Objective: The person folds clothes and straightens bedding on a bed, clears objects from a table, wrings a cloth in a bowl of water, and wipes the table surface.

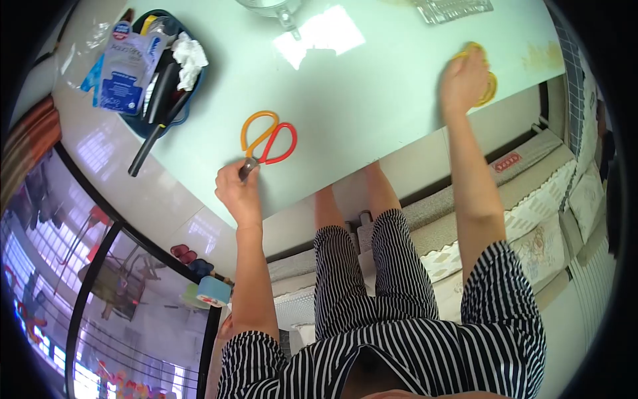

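My left hand (237,193) is closed around the blade end of a pair of scissors (279,147), near the front left edge of the pale tabletop (372,86). The scissors have one orange and one red loop handle, which point away from me. Most of the blades are hidden in my fingers. Over at the right side of the table, my right hand (466,81) grips a yellow thing (490,91) with a rounded edge. The hand covers much of it, so its kind cannot be made out.
A dark blue basket (188,110) at the left holds a blue-and-white pouch (128,73), crumpled white tissue (189,58) and black-handled items. A clear pitcher (272,6) and a clear plastic tray (455,9) sit at the far edge. A sofa (531,179) lies at the right.
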`<state>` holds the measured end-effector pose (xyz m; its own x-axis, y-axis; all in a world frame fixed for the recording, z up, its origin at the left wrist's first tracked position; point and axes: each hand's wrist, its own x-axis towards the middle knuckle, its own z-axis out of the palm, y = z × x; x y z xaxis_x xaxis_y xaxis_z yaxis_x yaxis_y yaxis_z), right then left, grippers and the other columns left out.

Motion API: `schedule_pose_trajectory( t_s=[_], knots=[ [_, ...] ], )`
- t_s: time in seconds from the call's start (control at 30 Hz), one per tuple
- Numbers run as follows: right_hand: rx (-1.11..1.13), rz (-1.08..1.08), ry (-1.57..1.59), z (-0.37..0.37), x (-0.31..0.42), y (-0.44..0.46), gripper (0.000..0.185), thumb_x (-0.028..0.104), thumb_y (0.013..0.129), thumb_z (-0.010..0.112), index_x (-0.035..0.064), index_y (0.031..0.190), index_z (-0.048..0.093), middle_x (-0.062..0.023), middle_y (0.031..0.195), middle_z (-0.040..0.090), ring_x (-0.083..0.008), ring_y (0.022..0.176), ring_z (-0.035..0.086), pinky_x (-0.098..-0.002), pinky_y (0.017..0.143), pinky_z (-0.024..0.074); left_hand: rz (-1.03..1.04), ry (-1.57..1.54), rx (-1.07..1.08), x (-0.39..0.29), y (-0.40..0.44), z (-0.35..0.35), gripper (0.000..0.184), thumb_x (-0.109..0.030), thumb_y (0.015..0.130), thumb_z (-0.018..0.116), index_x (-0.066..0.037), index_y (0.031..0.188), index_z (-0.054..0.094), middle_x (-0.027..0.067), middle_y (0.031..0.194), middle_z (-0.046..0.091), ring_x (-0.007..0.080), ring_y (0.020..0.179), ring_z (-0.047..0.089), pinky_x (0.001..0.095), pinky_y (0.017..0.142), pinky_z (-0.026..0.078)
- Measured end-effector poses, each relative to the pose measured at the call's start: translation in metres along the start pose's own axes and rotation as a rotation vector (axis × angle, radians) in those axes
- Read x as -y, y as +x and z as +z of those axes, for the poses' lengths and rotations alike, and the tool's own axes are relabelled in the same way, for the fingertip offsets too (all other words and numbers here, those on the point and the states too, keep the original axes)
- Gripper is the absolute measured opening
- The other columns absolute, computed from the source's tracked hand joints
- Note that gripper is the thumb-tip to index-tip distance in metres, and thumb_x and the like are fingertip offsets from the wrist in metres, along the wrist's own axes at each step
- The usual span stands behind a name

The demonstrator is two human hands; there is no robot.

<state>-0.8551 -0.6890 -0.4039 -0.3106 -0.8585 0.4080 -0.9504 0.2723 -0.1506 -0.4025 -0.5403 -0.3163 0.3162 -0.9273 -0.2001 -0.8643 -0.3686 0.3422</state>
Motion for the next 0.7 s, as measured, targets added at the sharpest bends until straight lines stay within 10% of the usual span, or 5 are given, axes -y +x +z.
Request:
schedule_pose_trajectory(
  t_s=[0.2, 0.7],
  knots=[
    [0.267, -0.104, 0.044, -0.031, 0.093, -0.053, 0.051, 0.025, 0.095, 0.047, 0.0126, 0.144, 0.048, -0.0072, 0.150, 0.046, -0.0329, 0.143, 0.034, -0.0533, 0.118, 0.0224, 0.227, 0.064, -0.449, -0.041, 0.078, -0.047, 0.033, -0.014, 0.079, 0.078, -0.012, 0.110, 0.069, 0.0078, 0.106, 0.064, 0.0295, 0.107, 0.056, 0.0424, 0.093, 0.042],
    [0.301, -0.069, 0.062, -0.032, 0.100, -0.050, 0.052, 0.026, 0.096, 0.044, 0.0168, 0.147, 0.046, -0.0024, 0.153, 0.043, -0.0298, 0.146, 0.030, -0.0510, 0.120, 0.0182, 0.249, 0.247, -0.453, -0.048, 0.110, -0.039, 0.012, -0.017, 0.083, 0.073, -0.015, 0.095, 0.070, -0.0029, 0.090, 0.064, 0.0183, 0.083, 0.060, 0.0355, 0.083, 0.035]
  ],
)
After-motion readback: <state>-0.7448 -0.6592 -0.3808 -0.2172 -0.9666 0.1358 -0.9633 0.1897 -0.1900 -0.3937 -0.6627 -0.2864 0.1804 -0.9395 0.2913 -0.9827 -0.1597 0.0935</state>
